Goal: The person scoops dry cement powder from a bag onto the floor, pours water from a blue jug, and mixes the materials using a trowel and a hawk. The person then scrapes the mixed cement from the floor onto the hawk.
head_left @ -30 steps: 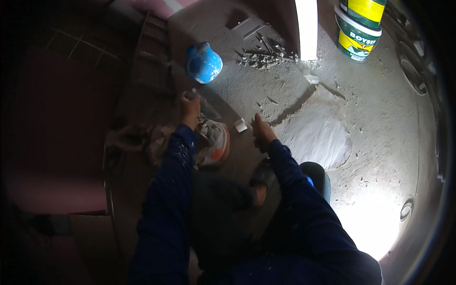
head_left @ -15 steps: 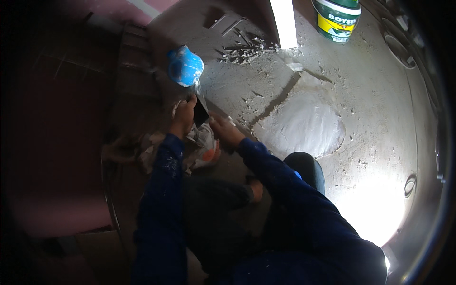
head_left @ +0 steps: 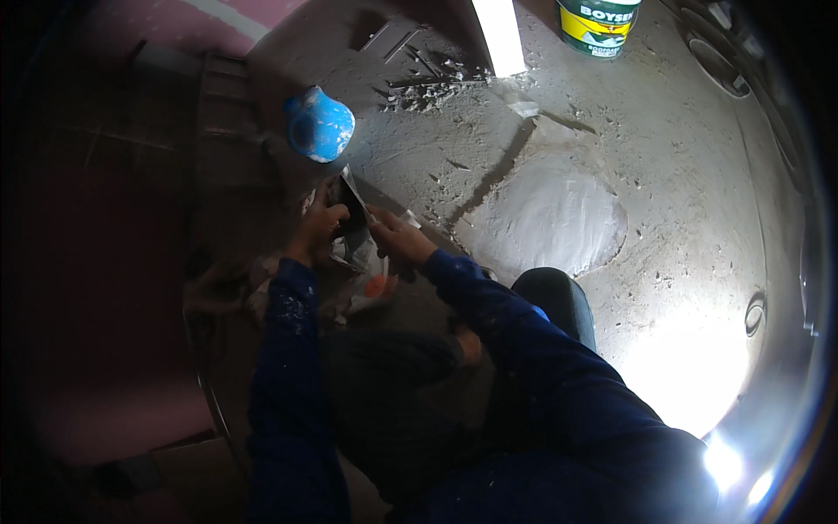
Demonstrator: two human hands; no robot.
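My left hand (head_left: 316, 229) closes on a thin flat blade (head_left: 352, 210), like a putty knife, with its thumb against the dark face. My right hand (head_left: 397, 237) is closed around the blade's lower right edge, fingers partly hidden. A small white piece (head_left: 410, 219) shows beside the right hand; I cannot tell whether it belongs to the tool. Just beyond the hands stands a rounded blue plastic container (head_left: 321, 125) smeared with white. Under the hands lies a crumpled white bag (head_left: 360, 293) with an orange mark.
A smooth whitish patch (head_left: 554, 218) covers the grey floor right of my hands. Crumbled debris (head_left: 428, 94) lies farther off by a bright white upright (head_left: 499, 39). A green and yellow pail (head_left: 599, 31) stands far right. My knee (head_left: 554, 301) borders the patch.
The blade and both hands have shifted slightly left relative to the view, and the blade has tipped. The blade now sits apart from the blue container. The whole view has moved a little.
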